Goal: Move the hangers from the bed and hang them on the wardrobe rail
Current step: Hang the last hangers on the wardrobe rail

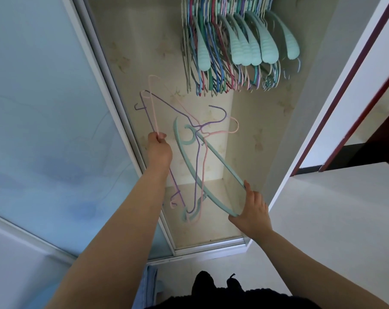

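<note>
I am standing square to the open wardrobe (211, 170), its frosted sliding door (44, 108) pushed aside on my left so the whole bay is free to reach into. High in the bay a dense row of hung hangers (240, 45) already crowds the rail, which sits above the top of my view, so I cannot see the rail itself. Any free room seems to be to the left of that row.

Between me and the back wall I hold a tangle of three hangers, spread apart so I can sort one hook from another. My right hand (252, 211) has its fingers closed around the lower corner of the wide teal plastic hanger (185, 161), keeping it low and away from the wires. My left hand (159, 149) pinches the bottom bars of the pink wire hanger (153, 101) and the purple wire hanger (166, 104) together, lifting them up and to the left. Their hooks cross the teal hook near the middle, so I judge they need freeing before any can go up.
</note>
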A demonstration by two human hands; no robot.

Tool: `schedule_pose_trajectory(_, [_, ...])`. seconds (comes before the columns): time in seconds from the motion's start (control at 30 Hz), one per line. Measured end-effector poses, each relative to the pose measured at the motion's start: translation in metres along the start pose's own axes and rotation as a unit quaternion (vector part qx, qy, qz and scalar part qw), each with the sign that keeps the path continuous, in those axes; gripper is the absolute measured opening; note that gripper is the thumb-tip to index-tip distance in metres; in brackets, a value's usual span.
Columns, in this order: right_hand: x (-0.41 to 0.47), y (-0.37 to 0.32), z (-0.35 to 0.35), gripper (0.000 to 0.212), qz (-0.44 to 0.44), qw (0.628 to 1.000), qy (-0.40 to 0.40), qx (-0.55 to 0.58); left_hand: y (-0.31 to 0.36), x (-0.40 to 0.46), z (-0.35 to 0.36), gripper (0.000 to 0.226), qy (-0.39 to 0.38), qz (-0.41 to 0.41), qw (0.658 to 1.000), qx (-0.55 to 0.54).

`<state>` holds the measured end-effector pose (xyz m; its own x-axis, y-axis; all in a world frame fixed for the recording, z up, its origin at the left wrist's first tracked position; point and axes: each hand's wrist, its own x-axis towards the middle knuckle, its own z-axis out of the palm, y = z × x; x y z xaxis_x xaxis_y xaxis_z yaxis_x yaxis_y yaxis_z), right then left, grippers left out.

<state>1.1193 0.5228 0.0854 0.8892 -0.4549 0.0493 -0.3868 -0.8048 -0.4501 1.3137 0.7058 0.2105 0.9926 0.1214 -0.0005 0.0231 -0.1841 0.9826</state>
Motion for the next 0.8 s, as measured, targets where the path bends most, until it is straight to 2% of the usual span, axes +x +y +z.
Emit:
schedule_pose_trajectory(0.13, [0.003, 0.014, 0.004, 0.107, -0.018, 0.996, -0.086, -0.031, 0.006, -0.002, 0.001, 0.026, 0.031, 0.018, 0.997, -0.069])
schedule_pose_trajectory(0.2, [0.002, 0.020, 0.006, 0.101, -0.019, 0.985, -0.168, -0.043, 0.010, -0.008, 0.003, 0.028, 0.023, 0.028, 0.993, -0.114])
schedule_pose_trajectory(0.3, [-0.002, 0.026, 0.013, 0.093, 0.042, 0.953, -0.291, -0.070, 0.011, -0.011, 0.005, 0.029, 0.035, 0.048, 0.990, -0.130])
schedule_pose_trajectory(0.37, [-0.004, 0.025, 0.014, 0.072, 0.094, 0.924, -0.359, -0.091, 0.011, -0.011, 0.003, 0.027, 0.045, 0.055, 0.987, -0.144])
schedule_pose_trajectory(0.43, [-0.005, 0.022, 0.006, 0.032, 0.143, 0.890, -0.424, -0.085, 0.011, -0.010, 0.001, 0.029, 0.043, 0.052, 0.988, -0.140])
schedule_pose_trajectory(0.5, [-0.002, 0.023, 0.004, 0.020, 0.204, 0.862, -0.463, -0.017, 0.008, -0.007, -0.002, 0.031, 0.040, 0.048, 0.990, -0.124])
schedule_pose_trajectory(0.6, [0.004, 0.019, 0.006, 0.035, 0.280, 0.847, -0.431, 0.136, 0.001, -0.005, -0.006, 0.031, 0.042, 0.055, 0.992, -0.103])
schedule_pose_trajectory(0.7, [0.024, 0.003, 0.006, 0.022, 0.204, 0.925, -0.307, 0.093, -0.003, 0.000, -0.008, 0.032, 0.040, 0.058, 0.995, -0.074])
schedule_pose_trajectory(0.77, [0.043, -0.008, 0.000, 0.016, 0.189, 0.947, -0.245, 0.091, 0.000, 0.001, -0.012, 0.034, 0.029, 0.048, 0.997, -0.060])
schedule_pose_trajectory(0.8, [0.052, -0.012, -0.004, 0.020, 0.184, 0.948, -0.234, 0.108, 0.001, 0.002, -0.014, 0.036, 0.022, 0.042, 0.997, -0.054])
